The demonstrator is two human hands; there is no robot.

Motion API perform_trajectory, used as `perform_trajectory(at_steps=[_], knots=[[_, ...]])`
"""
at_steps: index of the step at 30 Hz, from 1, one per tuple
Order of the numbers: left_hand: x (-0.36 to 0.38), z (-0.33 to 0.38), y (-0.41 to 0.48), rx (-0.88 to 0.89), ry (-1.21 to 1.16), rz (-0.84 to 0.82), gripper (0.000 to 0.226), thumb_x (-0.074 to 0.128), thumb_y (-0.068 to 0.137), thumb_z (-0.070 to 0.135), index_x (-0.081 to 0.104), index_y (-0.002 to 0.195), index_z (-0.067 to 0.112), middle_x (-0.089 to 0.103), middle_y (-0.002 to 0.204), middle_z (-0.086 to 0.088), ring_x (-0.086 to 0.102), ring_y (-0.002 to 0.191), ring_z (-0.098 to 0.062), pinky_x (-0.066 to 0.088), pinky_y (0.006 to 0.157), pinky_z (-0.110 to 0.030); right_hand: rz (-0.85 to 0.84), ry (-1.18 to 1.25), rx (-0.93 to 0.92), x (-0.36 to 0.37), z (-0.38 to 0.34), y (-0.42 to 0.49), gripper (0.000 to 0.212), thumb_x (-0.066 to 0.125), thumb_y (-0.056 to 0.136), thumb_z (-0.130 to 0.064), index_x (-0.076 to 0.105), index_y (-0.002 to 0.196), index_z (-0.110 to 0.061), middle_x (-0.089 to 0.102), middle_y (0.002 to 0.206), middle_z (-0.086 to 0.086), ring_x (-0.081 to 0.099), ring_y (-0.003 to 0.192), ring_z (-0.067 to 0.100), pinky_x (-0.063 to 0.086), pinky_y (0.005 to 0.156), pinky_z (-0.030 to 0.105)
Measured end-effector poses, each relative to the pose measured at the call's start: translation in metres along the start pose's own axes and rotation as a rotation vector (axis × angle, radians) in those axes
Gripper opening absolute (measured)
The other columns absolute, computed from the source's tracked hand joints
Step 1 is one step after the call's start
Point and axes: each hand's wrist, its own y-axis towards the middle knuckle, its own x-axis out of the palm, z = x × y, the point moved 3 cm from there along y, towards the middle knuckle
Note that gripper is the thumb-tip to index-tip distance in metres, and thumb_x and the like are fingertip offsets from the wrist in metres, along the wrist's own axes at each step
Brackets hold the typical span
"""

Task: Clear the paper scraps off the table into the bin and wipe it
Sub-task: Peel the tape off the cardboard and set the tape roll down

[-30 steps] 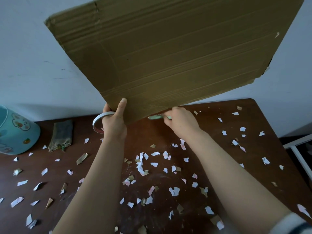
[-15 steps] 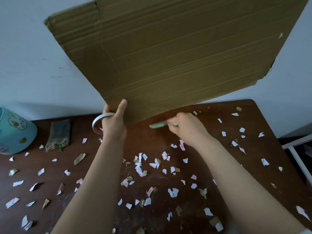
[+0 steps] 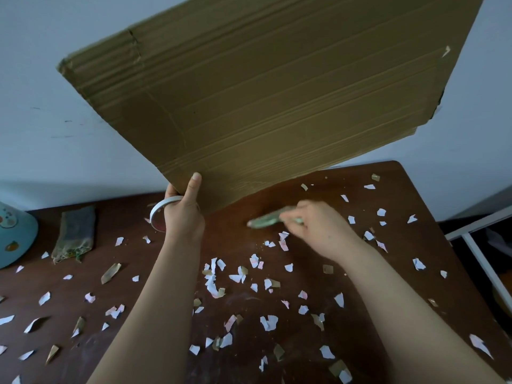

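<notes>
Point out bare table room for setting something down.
Bare dark wooden table shows under the brown cardboard sheet, between left hand and right hand holding a blurred green tool, and between the grey-green cloth and left hand. White paper scraps crowd the middle and both sides.

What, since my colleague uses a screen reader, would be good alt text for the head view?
The left hand holds a large cardboard sheet up by its lower corner, a tape roll in the same hand, above a dark table littered with paper scraps. The right hand grips a blurred greenish object near the tabletop.
</notes>
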Motion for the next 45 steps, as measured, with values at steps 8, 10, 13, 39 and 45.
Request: perform_trajectory(at_steps=[8, 10, 13, 39, 45], knots=[[0.018, -0.001, 0.000, 0.008, -0.027, -0.017, 0.014, 0.062, 0.089, 0.026, 0.057, 0.100, 0.032, 0.066, 0.103, 0.014, 0.061, 0.100, -0.003, 0.045, 0.087, -0.021, 0.355, -0.197, 0.167, -0.022, 0.040, 0.052, 0.032, 0.043, 0.097, -0.027, 0.062, 0.121, -0.017, 0.059, 0.116, 0.009, 0.059, 0.099, 0.028, 0.044, 0.072, 0.032], [0.019, -0.003, 0.001, -0.002, -0.050, -0.017, 0.015, 0.064, 0.089, 0.026, 0.058, 0.101, 0.032, 0.067, 0.103, 0.014, 0.061, 0.103, -0.005, 0.044, 0.092, -0.025, 0.326, -0.239, 0.168, -0.017, 0.041, 0.059, 0.032, 0.041, 0.097, -0.026, 0.064, 0.117, -0.016, 0.060, 0.112, 0.009, 0.059, 0.096, 0.028, 0.038, 0.066, 0.029], [0.023, -0.009, -0.002, -0.018, -0.055, -0.010, 0.015, 0.063, 0.089, 0.026, 0.059, 0.102, 0.031, 0.068, 0.103, 0.013, 0.062, 0.103, -0.005, 0.044, 0.093, -0.025, 0.223, -0.256, 0.172, -0.012, 0.038, 0.053, 0.030, 0.041, 0.098, -0.026, 0.065, 0.114, -0.016, 0.061, 0.106, 0.008, 0.059, 0.093, 0.026, 0.038, 0.066, 0.029], [0.025, -0.010, -0.019, -0.064, -0.146, -0.010, 0.018, 0.065, 0.088, 0.023, 0.060, 0.105, 0.028, 0.068, 0.111, 0.006, 0.063, 0.108, -0.010, 0.043, 0.104, -0.032, -0.121, -0.189, 0.115, 0.011, 0.001, -0.034, 0.026, 0.047, 0.095, -0.029, 0.068, 0.106, -0.018, 0.062, 0.089, -0.001, 0.058, 0.071, 0.015, 0.052, 0.066, 0.029], [0.022, -0.007, -0.019, -0.058, -0.175, -0.014, 0.022, 0.066, 0.087, 0.019, 0.061, 0.108, 0.024, 0.069, 0.109, 0.005, 0.062, 0.110, -0.013, 0.042, 0.106, -0.035, -0.024, -0.163, 0.108, -0.015, -0.019, -0.022, 0.026, 0.045, 0.096, -0.026, 0.068, 0.107, -0.020, 0.061, 0.081, -0.001, 0.058, 0.070, 0.018, 0.045, 0.059, 0.029]])
